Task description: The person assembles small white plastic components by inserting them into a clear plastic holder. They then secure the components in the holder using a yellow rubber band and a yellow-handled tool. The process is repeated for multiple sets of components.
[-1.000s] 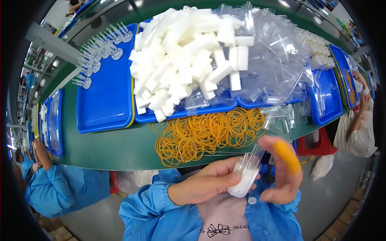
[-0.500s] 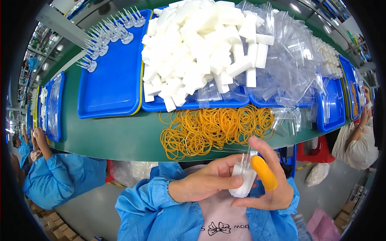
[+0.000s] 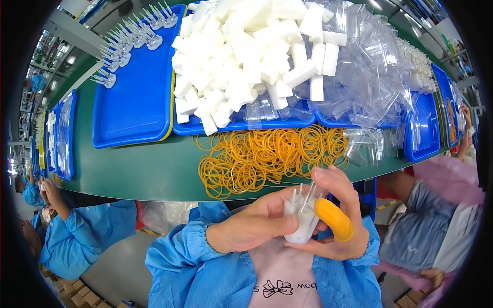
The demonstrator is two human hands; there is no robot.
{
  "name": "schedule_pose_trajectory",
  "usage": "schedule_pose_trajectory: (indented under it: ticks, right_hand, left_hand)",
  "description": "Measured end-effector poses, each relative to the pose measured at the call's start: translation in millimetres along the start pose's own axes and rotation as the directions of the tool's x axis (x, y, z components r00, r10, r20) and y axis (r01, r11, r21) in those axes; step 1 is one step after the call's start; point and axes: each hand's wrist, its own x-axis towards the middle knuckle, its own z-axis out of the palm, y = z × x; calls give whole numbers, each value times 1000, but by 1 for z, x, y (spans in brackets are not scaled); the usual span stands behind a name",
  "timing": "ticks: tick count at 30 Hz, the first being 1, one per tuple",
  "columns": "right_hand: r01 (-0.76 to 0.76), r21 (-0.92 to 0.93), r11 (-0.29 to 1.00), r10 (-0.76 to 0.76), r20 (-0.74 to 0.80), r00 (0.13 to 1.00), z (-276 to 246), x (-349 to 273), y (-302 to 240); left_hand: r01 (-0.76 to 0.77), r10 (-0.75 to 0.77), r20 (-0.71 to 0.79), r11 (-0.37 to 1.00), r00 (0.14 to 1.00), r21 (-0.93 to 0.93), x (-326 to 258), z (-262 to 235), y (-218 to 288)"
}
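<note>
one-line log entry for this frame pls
left hand: grips white foam block | right hand: supports it, orange finger cot | rubber bands on green table

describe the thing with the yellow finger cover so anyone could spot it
Start at the green table and its heap of yellow rubber bands, then come down toward the blue sleeves. There both hands hold a small white block with thin pins sticking up. The right hand alone wears a yellow finger cot.
</note>
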Motion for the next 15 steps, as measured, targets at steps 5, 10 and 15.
schedule_pose_trajectory:
  ticks: [5,10,15]
  right_hand:
    - [-29,59,998,30,-20,999,7,5,-1]
    - [23,-9,1000,-23,39,999,4,7,-1]
    - [150,-125,981,-146,41,988,10,3,3]
  left_hand:
    - [57,-63,-106,997,992,-56,-2,2,3]
    - [36,-39,-55,998,998,-57,-2,-3,2]
    - [26,-26,10,997,1000,-77,0,-8,0]
